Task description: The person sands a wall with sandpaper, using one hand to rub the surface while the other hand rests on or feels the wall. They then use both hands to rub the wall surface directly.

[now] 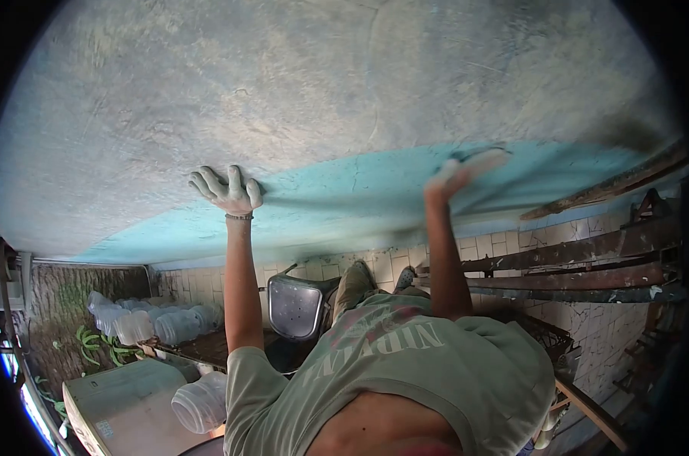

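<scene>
Wall, head view: (321, 83) before the person, patchy grey above, turquoise below.
Left hand: (234, 196) fingers spread, resting on the wall where grey meets turquoise.
Right hand: (449, 181) blurred, over the turquoise part; cannot tell whether it grips the pale shape at its fingers.
Chair: (294, 305) beside the person's legs.
Plastic jars: (178, 325) left of the chair.
Boards: (565, 254) on the right.
</scene>
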### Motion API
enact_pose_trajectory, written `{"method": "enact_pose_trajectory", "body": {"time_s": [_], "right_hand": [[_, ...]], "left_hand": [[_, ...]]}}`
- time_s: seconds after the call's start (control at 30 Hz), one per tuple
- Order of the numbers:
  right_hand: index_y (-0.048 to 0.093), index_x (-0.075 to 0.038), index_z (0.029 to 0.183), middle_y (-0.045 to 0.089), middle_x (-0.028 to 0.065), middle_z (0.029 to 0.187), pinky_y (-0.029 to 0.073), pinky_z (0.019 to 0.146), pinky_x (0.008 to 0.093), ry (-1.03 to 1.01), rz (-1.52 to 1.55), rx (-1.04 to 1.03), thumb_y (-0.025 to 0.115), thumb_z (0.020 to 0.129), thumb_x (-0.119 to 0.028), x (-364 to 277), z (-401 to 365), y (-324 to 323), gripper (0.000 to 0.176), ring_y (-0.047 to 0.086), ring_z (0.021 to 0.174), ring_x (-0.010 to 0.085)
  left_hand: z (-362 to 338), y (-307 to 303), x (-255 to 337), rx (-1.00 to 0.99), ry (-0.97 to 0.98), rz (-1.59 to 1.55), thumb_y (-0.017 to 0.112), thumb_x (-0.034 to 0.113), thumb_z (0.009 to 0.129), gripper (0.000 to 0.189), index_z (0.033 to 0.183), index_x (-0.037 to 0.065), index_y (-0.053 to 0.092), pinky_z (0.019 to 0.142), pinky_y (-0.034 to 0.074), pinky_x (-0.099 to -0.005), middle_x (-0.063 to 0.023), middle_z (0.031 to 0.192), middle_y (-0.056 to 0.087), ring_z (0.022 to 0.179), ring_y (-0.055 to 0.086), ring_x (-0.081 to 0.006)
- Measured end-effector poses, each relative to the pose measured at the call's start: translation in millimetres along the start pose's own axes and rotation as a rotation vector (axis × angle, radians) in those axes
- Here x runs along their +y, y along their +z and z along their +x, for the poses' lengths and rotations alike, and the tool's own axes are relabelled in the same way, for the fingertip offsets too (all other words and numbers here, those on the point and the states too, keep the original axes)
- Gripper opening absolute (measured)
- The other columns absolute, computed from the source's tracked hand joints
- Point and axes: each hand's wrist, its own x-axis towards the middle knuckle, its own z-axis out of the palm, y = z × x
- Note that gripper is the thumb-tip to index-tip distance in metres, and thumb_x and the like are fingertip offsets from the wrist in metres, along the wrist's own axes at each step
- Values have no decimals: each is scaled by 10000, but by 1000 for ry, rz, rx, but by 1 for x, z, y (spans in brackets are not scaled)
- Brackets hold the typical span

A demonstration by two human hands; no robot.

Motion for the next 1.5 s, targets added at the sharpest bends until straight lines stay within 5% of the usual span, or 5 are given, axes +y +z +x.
{"method": "enact_pose_trajectory", "body": {"time_s": [0.13, 0.23, 0.33, 0.6, 1.5], "right_hand": [[170, 19, 1621, -117, 332, 1671, -97, 1165, 732, -335, -9, -188, 486, 969, -674, -95, -105, 88, 1003, -199, 1517, 532], [525, -33, 1426, 234, 354, 1579, 77, 1137, 754, -466, -171, -475, 568, 935, -642, -135, -168, 96, 783, 138, 1465, 578], [644, -109, 1317, 523, 229, 1291, 283, 1016, 732, -539, -152, -639, 660, 876, -591, -113, -157, 84, 653, 467, 1164, 480], [-36, 182, 1560, -55, 350, 1674, -13, 1269, 490, -131, -370, -83, 441, 984, -268, -56, 4, 1, 873, -4, 1572, 461], [465, -314, 1542, 455, 52, 1596, 212, 1273, 501, -1686, -92, -656, 680, 866, -645, -533, 140, 174, 783, 345, 1517, 279]], "left_hand": [[-14, 7, -13, -16, 22, 7, 351, 222, 1000, 403, 1350, 69, 479, 1178, 155, -782, -220, 1610, 362, 1454, 223, -648], [-15, -4, -2, 26, -281, -153, 410, 103, 932, 252, 1106, 28, 575, 1213, 126, -761, -211, 1604, 386, 1464, 216, -635], [-11, -9, -28, 23, -124, -72, 326, 262, 1026, 562, 1513, 10, 452, 1202, 154, -711, -347, 1629, 246, 1503, 179, -589], [-62, -27, -82, 67, -513, -52, 355, 277, 1016, 635, 1609, 52, 333, 1209, 150, -684, -346, 1654, 164, 1530, 135, -549], [-84, -31, -75, 34, -688, -128, 551, 330, 876, 595, 1455, 196, 569, 1202, 134, -707, -312, 1611, 329, 1504, 234, -551]]}}
